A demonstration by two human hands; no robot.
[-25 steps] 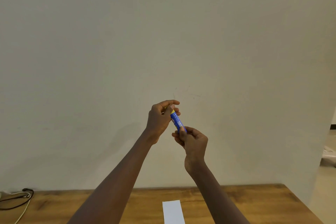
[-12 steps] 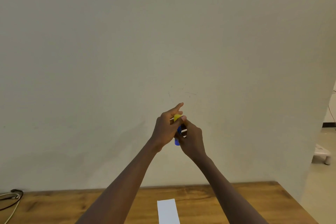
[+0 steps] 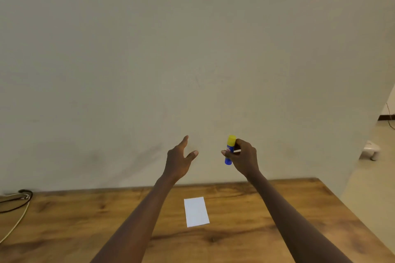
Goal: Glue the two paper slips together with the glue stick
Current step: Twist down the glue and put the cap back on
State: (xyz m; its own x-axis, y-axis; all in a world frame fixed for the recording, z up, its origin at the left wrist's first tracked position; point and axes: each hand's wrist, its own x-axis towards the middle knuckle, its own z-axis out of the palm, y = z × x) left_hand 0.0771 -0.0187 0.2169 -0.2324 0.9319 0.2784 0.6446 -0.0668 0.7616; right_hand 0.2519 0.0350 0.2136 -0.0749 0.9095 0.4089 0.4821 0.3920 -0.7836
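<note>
My right hand (image 3: 243, 157) holds a blue glue stick (image 3: 229, 151) upright in the air, its yellow cap on top, fingers and thumb curled round the barrel. My left hand (image 3: 179, 159) is raised beside it, about a hand's width to the left, with straight fingers and nothing in it. A white paper slip (image 3: 196, 211) lies flat on the wooden table (image 3: 256, 220) below and between my forearms. I see only one slip; whether another lies under it I cannot tell.
A plain wall stands right behind the table's far edge. Black and white cables (image 3: 17, 203) lie on the table's far left corner. The table's right edge drops to the floor, where a small white object (image 3: 372, 149) stands.
My hands were together on the glue stick, the left at the yellow cap. Now the left hand has let go and moved left, and the right hand has moved right with the capped stick.
</note>
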